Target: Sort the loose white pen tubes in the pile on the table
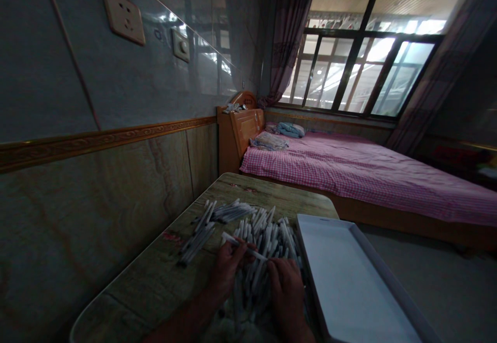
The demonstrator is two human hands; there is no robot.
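Note:
A white pen (254,253) is held slantwise between my two hands above the table. My left hand (232,260) pinches it around its middle, with the thumb and fingers closed. My right hand (285,281) has its fingertips closed at the pen's right end. Below and behind my hands lies a large loose heap of similar white pens (267,229). To the left, a smaller bundle of pens (198,239) lies roughly side by side, and another group of pens (233,211) rests farther back. Low light blurs the pens' details.
The marbled table (151,276) has a pale rounded edge. A shallow white tray (349,276) stands at its right side, beside the heap. A tiled wall (116,193) runs along the left. Beyond the table is a bed (330,162) with a pink checked sheet.

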